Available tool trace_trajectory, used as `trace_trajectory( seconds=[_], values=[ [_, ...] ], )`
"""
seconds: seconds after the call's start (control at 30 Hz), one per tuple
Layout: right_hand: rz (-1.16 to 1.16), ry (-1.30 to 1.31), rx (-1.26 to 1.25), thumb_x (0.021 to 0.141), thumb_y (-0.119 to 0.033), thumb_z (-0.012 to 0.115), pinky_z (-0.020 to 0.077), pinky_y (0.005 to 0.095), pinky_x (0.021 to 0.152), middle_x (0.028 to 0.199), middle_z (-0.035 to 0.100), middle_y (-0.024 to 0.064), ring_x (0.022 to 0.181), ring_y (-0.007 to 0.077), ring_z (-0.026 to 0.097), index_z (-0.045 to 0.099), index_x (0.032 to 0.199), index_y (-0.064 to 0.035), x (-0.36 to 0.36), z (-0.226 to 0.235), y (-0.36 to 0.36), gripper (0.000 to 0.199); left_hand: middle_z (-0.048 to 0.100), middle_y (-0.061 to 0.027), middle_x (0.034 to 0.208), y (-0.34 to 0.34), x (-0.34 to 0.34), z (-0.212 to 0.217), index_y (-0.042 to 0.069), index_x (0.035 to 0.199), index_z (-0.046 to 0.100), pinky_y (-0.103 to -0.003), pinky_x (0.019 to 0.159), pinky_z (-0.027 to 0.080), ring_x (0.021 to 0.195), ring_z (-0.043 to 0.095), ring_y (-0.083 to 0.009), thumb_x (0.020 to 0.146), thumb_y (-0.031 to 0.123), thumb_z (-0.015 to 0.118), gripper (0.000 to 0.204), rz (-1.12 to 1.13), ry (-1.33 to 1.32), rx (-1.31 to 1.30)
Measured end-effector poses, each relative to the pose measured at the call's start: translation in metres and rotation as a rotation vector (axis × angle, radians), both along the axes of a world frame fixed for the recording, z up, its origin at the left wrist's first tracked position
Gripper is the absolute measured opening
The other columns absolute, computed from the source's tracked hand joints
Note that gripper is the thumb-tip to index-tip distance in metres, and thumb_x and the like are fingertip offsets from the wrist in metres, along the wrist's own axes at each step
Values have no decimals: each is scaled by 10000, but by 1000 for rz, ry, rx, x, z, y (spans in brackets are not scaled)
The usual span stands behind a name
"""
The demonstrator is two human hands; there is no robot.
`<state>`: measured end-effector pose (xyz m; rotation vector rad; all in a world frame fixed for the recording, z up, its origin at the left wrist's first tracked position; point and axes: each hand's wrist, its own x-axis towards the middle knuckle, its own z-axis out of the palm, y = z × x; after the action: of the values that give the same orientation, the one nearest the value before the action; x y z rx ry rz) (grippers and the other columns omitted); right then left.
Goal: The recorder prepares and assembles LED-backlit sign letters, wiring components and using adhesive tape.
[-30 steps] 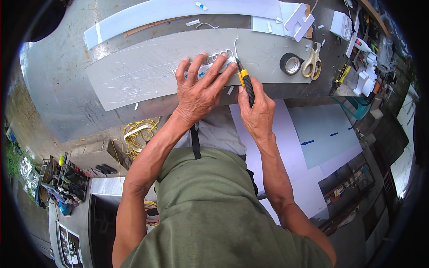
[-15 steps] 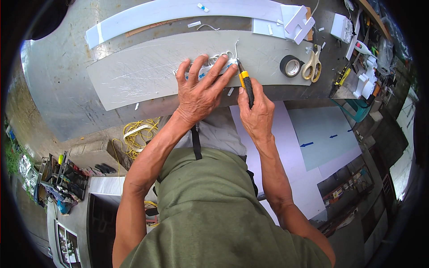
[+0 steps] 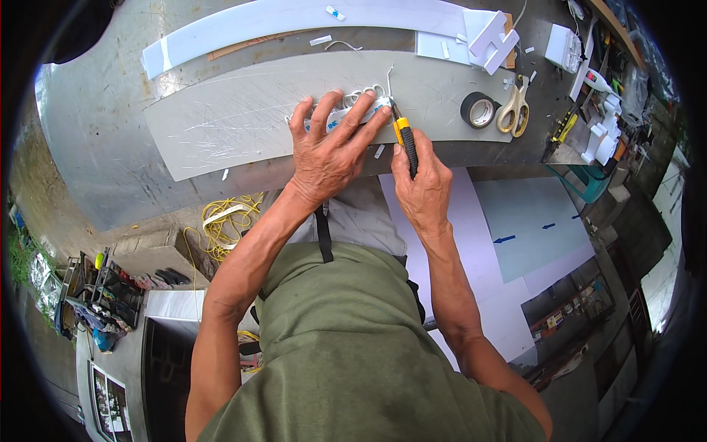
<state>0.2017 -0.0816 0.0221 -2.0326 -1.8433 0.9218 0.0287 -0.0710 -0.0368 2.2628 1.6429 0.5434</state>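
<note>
Fingers [image 3: 346, 118] of the left hand [image 3: 331, 151] spread flat, pressing down on a small white cut-out piece with blue marks [image 3: 350, 112] that lies on the grey scratched cutting mat [image 3: 221, 125], about mid-worktop. Right hand [image 3: 421, 184] just right of it, fingers curled tight round a yellow-and-black utility knife [image 3: 403, 136], blade tip at the right end of the white piece. Thin white offcut curls [image 3: 372, 90] sit just beyond the fingertips. Grey metal worktop [image 3: 96, 132] carries the mat. Further right on the mat: black tape roll [image 3: 479, 110], then cream-handled scissors [image 3: 515, 109] just beside it. Far edge: long white foam board strip [image 3: 294, 18], white block letter shape [image 3: 492, 40] at far right. Yellow cable coil [image 3: 228, 221] on the floor, near left.
</note>
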Motion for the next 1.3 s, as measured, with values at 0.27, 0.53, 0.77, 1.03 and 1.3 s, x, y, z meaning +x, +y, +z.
trace_trajectory(
  seconds=[0.27, 0.53, 0.77, 1.03, 1.3],
  values=[
    [4, -3, 2, 958, -81, 704, 576, 424, 590, 904, 738, 197, 721, 353, 747, 593, 1272, 14, 0, 1, 1, 346, 636, 87, 1441, 0, 0, 1, 335, 1357, 707, -483, 1180, 258, 1325, 496, -248, 851, 186, 728, 528, 1, -1, -2],
    [26, -24, 13, 955, -75, 702, 582, 424, 586, 909, 739, 194, 722, 352, 748, 586, 1273, 17, 0, 0, 1, 351, 635, 86, 1443, 1, 0, 1, 330, 1358, 708, -483, 1180, 261, 1319, 501, -254, 844, 188, 737, 533, 2, -9, -2],
    [58, -114, 78, 950, -77, 710, 574, 406, 535, 848, 718, 176, 655, 334, 732, 561, 1291, 29, -9, -2, -3, 388, 631, 85, 1449, 1, 1, 2, 326, 1362, 705, -484, 1180, 263, 1319, 501, -255, 838, 181, 745, 545, 4, -17, -14],
    [109, -215, 25, 950, -102, 716, 555, 409, 479, 761, 681, 161, 585, 336, 713, 532, 1311, 64, -17, 4, -2, 439, 682, 107, 1402, 1, 4, -1, 230, 1339, 726, -430, 1155, 295, 1295, 539, -227, 825, 161, 774, 521, 92, -62, 19],
    [120, -241, 4, 944, -105, 717, 555, 413, 483, 765, 680, 158, 587, 336, 711, 535, 1321, 58, -18, 12, 1, 450, 705, 108, 1367, 6, 6, 2, 217, 1291, 754, -416, 1095, 332, 1263, 559, -231, 795, 128, 792, 506, 118, -115, 18]
  ],
)
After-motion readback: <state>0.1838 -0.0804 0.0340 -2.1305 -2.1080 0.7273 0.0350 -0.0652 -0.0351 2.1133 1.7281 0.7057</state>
